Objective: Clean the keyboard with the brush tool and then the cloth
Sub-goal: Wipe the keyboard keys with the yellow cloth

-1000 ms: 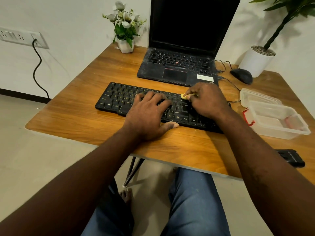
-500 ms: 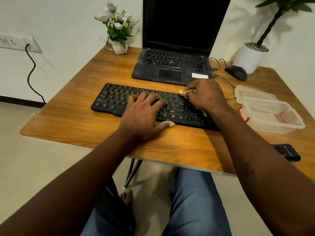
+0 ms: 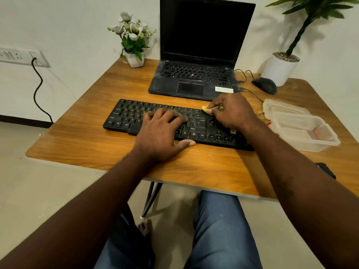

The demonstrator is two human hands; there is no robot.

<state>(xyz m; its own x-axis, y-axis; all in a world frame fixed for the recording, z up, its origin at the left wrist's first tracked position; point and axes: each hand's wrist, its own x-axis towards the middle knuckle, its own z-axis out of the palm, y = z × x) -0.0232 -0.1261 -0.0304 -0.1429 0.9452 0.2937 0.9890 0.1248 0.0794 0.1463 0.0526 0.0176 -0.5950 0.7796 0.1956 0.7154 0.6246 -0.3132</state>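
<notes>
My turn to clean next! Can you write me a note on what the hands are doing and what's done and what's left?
Left hand: flat on the middle keys, holding the keyboard steady.
Right hand: pinching a small yellow cleaning piece at the keyboard's top edge, right side; whether it is the brush or the cloth cannot be told.
The keyboard lies on the wooden table in front of the laptop. A clear plastic box sits to the right.
Done: cleaning is under way.
Left: the rest of the keys; any other tool is out of sight.
</notes>
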